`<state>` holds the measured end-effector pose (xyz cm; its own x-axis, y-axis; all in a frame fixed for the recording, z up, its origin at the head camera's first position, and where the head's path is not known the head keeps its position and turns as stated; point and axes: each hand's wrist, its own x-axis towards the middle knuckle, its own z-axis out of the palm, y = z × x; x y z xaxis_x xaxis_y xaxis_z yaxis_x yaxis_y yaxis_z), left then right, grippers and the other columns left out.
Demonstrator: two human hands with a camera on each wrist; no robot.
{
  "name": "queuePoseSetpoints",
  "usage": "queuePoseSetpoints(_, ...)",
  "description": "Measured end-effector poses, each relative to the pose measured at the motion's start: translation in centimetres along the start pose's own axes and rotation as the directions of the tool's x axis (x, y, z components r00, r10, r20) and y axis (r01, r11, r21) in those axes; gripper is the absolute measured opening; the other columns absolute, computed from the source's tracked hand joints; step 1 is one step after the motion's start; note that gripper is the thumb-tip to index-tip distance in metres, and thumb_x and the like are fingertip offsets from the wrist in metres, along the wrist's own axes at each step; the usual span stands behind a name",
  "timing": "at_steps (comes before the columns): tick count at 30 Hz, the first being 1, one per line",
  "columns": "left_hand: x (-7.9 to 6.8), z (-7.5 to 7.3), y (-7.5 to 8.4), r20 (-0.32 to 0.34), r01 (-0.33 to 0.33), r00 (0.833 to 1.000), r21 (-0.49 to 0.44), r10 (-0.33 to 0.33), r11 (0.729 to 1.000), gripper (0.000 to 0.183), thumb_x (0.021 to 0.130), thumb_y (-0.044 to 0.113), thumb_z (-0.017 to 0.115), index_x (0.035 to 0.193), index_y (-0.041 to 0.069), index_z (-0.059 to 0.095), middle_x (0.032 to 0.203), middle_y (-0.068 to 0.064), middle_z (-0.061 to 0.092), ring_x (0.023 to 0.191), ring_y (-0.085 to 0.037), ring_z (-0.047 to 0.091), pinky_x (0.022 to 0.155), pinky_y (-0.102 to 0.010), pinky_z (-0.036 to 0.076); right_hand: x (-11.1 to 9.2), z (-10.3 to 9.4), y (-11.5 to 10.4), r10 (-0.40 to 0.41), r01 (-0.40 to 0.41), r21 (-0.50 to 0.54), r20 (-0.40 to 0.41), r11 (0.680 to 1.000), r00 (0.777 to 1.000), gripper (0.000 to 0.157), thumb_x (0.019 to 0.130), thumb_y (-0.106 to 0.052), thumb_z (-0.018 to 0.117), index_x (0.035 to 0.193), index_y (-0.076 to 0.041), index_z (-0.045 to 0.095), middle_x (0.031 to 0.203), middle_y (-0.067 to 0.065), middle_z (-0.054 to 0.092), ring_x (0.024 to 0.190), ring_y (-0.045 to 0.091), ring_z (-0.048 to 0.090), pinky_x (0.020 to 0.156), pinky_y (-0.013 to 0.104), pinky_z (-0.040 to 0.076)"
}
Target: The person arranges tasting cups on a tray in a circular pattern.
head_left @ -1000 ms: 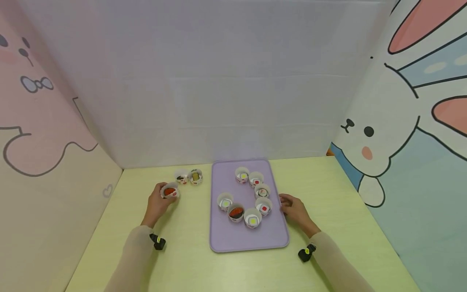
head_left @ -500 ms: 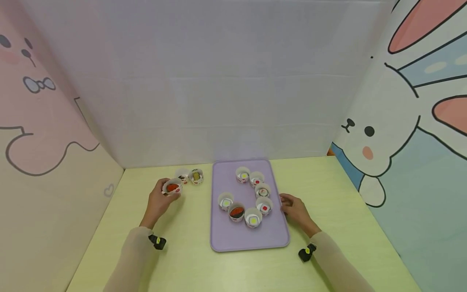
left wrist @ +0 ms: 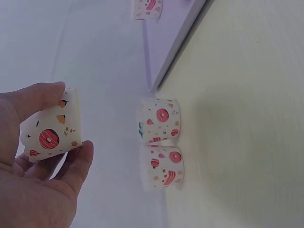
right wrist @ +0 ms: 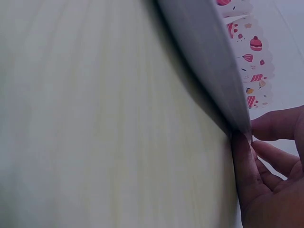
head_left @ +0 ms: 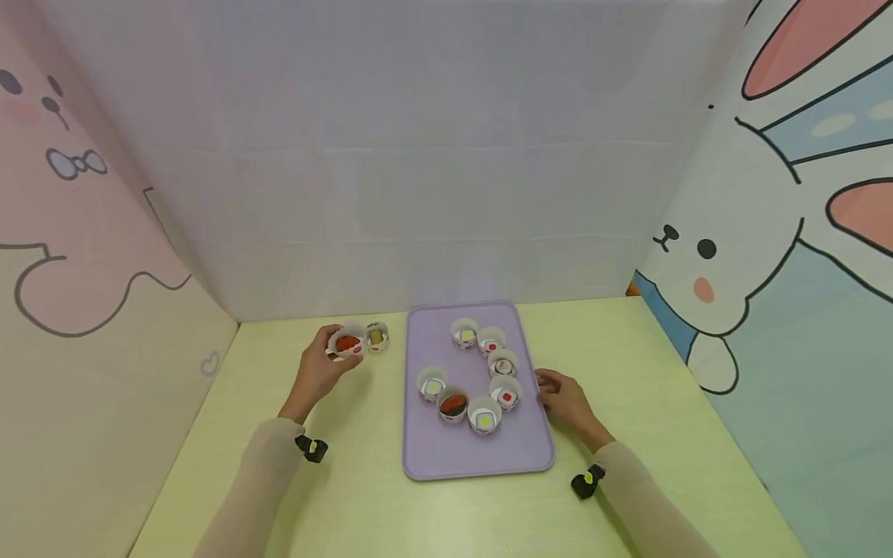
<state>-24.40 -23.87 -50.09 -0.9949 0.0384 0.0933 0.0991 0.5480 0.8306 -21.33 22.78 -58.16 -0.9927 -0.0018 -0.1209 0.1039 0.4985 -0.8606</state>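
My left hand (head_left: 319, 376) holds a printed paper baking cup (left wrist: 52, 135) with an orange-red piece (head_left: 347, 342) inside, thumb on one side and fingers on the other. It is raised above the table, its opening tipped toward the head camera. Two more paper cups (left wrist: 161, 118) stand side by side on the table; from the head, the held cup covers most of one, while the other cup (head_left: 377, 338) shows a yellowish piece. My right hand (head_left: 567, 401) pinches the right rim of the lilac tray (head_left: 481, 459), thumb above and a finger at its underside.
Several paper cups stand on the tray in a curved row, among them a cup with an orange-red piece (head_left: 452, 406) and a cup with a white and yellow piece (head_left: 484, 418). A pale wall (head_left: 446, 194) rises behind the yellow table (head_left: 349, 496).
My left hand has moved the held cup away from me and to the right, until it overlaps one of the two standing cups. My right hand and the tray stay in place.
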Motion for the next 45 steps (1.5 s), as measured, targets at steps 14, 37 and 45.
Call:
queuePoseSetpoints(14,2.4,2.6,2.2,0.045,-0.028,0.999,-0.004,0.028,1.000,0.063,0.084,0.021,0.076,0.138,0.012,0.046,0.129,-0.016,0.058,0.112,-0.033,0.060,0.087,-0.043,0.055,-0.1,-0.1,-0.3,-0.010,0.010,0.003,-0.005,1.000,1.000,0.048,0.085,0.002,0.062,0.133,0.001,0.058,0.115,0.019,0.067,0.101,0.028,0.065,0.077,0.030,0.056)
queuePoseSetpoints(37,5.0,8.6,1.1,0.180,-0.050,0.982,-0.020,0.053,0.999,0.056,0.084,0.022,0.076,0.134,0.018,0.050,0.121,-0.010,0.063,0.088,-0.023,0.063,0.068,-0.030,0.053,-0.2,-0.1,-0.5,0.009,-0.009,-0.005,-0.007,1.000,1.000,0.047,0.086,0.003,0.061,0.132,0.001,0.058,0.116,0.019,0.066,0.099,0.026,0.064,0.074,0.027,0.054)
queuePoseSetpoints(45,5.9,10.4,-0.1,0.191,-0.038,0.981,0.047,0.029,0.998,0.056,0.083,0.025,0.076,0.133,0.019,0.051,0.123,-0.009,0.063,0.097,-0.024,0.060,0.079,-0.035,0.052,-0.3,0.0,-0.6,0.014,-0.014,0.000,-0.007,1.000,1.000,0.046,0.086,0.002,0.061,0.132,0.001,0.058,0.115,0.019,0.065,0.098,0.025,0.063,0.072,0.026,0.054)
